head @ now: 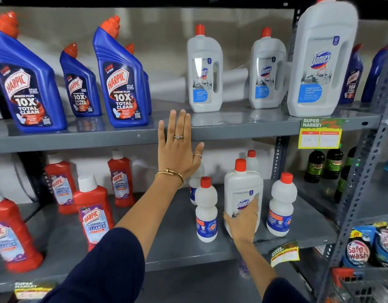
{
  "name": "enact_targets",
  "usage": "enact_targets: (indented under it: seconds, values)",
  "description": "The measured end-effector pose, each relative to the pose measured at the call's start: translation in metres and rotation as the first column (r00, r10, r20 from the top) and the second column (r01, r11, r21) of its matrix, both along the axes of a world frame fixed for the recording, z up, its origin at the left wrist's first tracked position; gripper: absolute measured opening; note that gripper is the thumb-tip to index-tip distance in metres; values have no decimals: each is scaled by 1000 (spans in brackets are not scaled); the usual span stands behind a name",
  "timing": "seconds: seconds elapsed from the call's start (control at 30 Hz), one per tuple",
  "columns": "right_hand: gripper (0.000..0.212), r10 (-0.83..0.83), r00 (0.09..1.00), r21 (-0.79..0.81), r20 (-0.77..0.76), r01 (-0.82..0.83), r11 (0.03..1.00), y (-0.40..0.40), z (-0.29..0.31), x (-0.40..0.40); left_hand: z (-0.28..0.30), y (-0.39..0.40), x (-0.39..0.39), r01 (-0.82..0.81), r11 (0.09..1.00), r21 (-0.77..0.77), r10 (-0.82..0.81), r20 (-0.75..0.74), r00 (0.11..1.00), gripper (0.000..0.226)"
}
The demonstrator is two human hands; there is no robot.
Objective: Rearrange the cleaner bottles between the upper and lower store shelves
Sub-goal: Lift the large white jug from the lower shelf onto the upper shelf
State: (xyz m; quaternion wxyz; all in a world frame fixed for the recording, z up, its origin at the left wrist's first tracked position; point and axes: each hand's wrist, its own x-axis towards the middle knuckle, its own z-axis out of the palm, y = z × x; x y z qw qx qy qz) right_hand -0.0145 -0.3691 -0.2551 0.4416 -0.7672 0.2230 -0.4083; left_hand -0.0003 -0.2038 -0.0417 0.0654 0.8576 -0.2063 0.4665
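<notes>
I see bright, even light with soft glare on the upper shelf [243,122]. My wide lens bows the edges. The big Domex bottle [322,60] top right looks smeared.

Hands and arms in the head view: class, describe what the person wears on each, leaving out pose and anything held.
Both arms have dark navy sleeves pushed up, so the forearms are bare. The left hand has a stone-set ring on one finger, a thin band on the thumb, and a gold bangle at the wrist. The right hand shows one thin ring. No gloves or watch are visible.
</notes>
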Motion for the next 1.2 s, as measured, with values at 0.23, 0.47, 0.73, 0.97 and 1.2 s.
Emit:
enact_targets:
  seconds: [0.23,0.47,0.73,0.97,1.2]
  values:
    - [99,-40,996,-48,79,44,998,6,1,-39,0,1,-1,3,1000,16,-3,0,1000,75]
    - [102,3,968,-67,252,14,998,11,84,-86,3,6,-5,63,998,26,-62,-23,998,73]
    - [115,-30,906,-214,423,132,968,12,237,-125,3,36,-8,29,997,75,-29,-5,1000,70]
    - [121,-54,899,-297,434,200,934,24,327,-100,7,47,-6,56,988,142,-54,-19,998,69]
    - [119,-40,948,-369,315,162,915,34,348,-41,6,47,-2,73,988,135,-70,-25,997,69]
